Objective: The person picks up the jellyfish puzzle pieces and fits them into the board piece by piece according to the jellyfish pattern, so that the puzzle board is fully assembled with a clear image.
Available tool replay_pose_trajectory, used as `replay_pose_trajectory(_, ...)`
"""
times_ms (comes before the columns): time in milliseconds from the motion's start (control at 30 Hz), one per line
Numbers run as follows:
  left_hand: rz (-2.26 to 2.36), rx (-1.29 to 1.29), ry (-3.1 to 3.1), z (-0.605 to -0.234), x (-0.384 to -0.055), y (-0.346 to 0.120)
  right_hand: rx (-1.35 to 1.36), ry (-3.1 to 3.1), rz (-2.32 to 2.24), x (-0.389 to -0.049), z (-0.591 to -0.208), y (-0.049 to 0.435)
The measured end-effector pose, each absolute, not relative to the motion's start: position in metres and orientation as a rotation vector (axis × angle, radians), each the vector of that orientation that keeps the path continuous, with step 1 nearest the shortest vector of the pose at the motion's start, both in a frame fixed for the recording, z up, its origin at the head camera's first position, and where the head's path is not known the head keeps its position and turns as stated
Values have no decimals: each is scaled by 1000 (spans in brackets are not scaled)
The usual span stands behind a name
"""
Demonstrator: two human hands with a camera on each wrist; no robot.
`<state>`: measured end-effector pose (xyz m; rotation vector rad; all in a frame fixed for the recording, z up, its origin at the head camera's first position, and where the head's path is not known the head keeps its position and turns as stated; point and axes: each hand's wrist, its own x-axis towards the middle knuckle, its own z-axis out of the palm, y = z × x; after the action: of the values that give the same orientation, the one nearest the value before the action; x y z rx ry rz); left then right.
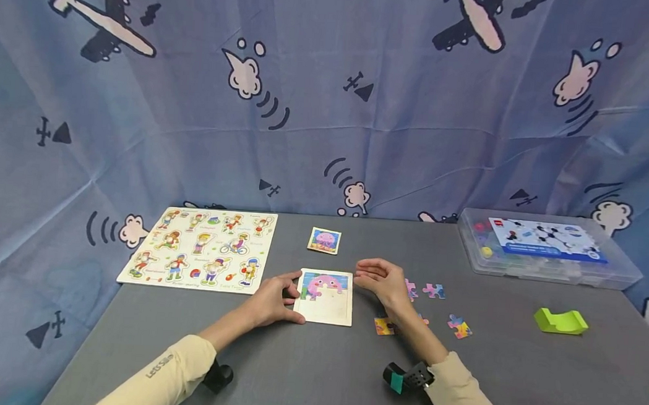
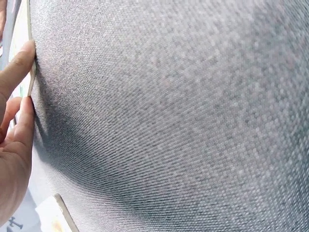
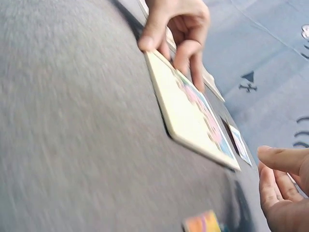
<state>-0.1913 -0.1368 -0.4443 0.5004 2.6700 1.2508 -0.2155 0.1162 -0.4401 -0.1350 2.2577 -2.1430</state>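
In the head view we see the board on the table, our left hand gripping its left side, our right hand just beside its right. Only there do we find the box and green block. The right wrist view adds the board's pale near edge and our right thumb apart from loosely bent fingers; the left wrist view shows us mainly grey table weave.
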Motion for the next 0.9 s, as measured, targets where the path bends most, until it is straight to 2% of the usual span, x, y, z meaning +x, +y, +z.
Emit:
replay_pose_trajectory(433, 1260, 509, 2670, -445, -190, -136, -180, 2192, -2209, -219, -437, 173)
replay_pose_trajectory(900, 1344, 534, 2606, -447, -190, -137, -552, 2413, -1690, -227, -435, 241)
